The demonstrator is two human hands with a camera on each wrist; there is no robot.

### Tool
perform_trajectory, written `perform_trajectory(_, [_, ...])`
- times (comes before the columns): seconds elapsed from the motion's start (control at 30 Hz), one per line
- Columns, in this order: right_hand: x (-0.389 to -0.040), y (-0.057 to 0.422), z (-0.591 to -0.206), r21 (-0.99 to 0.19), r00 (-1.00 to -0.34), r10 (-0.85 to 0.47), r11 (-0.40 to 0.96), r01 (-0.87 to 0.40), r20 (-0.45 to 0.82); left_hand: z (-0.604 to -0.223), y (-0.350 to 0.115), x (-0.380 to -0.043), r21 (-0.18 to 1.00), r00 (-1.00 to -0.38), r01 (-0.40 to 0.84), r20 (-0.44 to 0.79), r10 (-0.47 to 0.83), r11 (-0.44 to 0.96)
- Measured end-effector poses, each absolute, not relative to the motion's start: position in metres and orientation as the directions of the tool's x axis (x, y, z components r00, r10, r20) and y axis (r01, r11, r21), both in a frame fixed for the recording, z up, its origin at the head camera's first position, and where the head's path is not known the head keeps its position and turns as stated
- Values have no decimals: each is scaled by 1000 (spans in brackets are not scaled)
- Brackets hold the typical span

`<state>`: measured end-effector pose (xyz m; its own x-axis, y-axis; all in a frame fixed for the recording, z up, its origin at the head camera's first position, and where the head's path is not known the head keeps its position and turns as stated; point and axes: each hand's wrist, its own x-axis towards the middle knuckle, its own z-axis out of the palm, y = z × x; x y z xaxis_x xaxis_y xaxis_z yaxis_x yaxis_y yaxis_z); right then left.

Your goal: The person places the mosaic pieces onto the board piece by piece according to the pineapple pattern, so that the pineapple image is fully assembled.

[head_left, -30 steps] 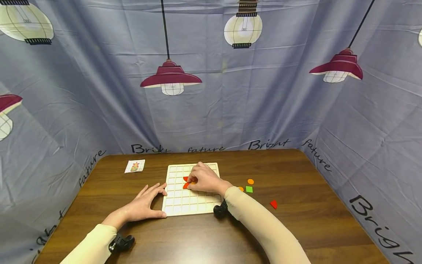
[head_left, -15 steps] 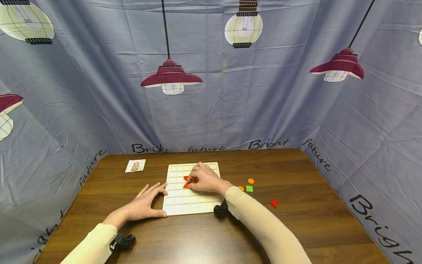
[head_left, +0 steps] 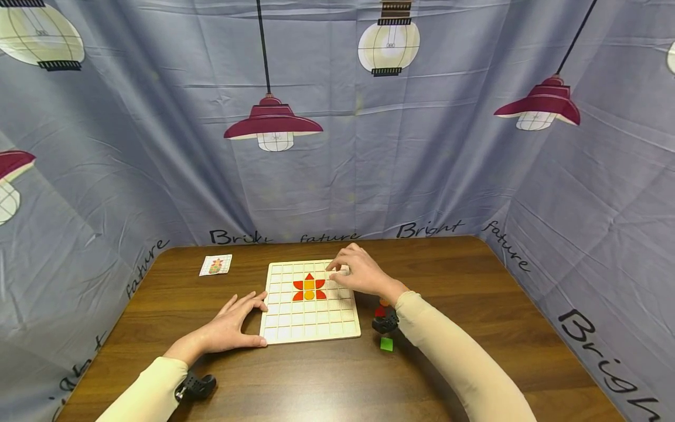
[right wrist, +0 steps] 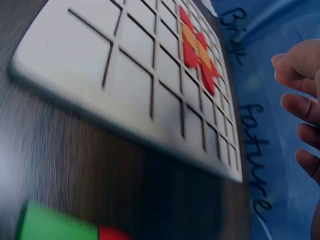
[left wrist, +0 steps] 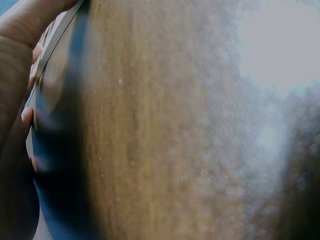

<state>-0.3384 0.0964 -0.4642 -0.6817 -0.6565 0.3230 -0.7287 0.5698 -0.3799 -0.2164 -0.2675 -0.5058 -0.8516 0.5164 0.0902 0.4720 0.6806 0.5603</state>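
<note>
A pale board with a square grid (head_left: 285, 334) lies on the table. Near its middle sit a red triangle (head_left: 309, 276), an orange square (head_left: 309, 285), an orange disc (head_left: 309, 295) and several red curved pieces (head_left: 320, 295). My left hand (head_left: 232, 325) rests at the board's left edge, thumb at the near corner, fingers spread along the side. Its fingertips (left wrist: 27, 116) show at the edge in the left wrist view. My right hand (head_left: 364, 271) hovers over the board's far right corner, fingers loosely bent, thumb apart from them, no piece visible between them.
On the wooden table (head_left: 295, 381), a green square (head_left: 387, 344), a red piece (head_left: 379, 312) and an orange piece (head_left: 384, 302) lie around my right wrist. A small printed card (head_left: 215, 265) lies at the back left. A patterned curtain (head_left: 337, 193) surrounds the table.
My right hand has lifted off the pieces and moved right and back, uncovering the red and orange figure. The forearm now covers the loose pieces seen farther right. My left hand stays put.
</note>
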Motion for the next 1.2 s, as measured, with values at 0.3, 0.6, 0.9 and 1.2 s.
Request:
perform_trajectory(0.3, [-334,142,-455,-397,-709,-615,590,-704,344,-507,-267,-216,558,-855,465,81,513,687])
perform_trajectory(0.6, [-337,181,-455,-420,-755,-550,627,-656,357,-508,-266,-216,554,-859,462,83,506,693])
perform_trajectory(0.9, [-332,214,-460,-426,-786,-500,661,-618,364,-507,-264,-215,548,-859,465,90,504,695])
perform_trajectory(1.2, [-328,245,-473,-406,-789,-469,681,-610,397,-508,-264,-214,542,-858,471,98,504,696])
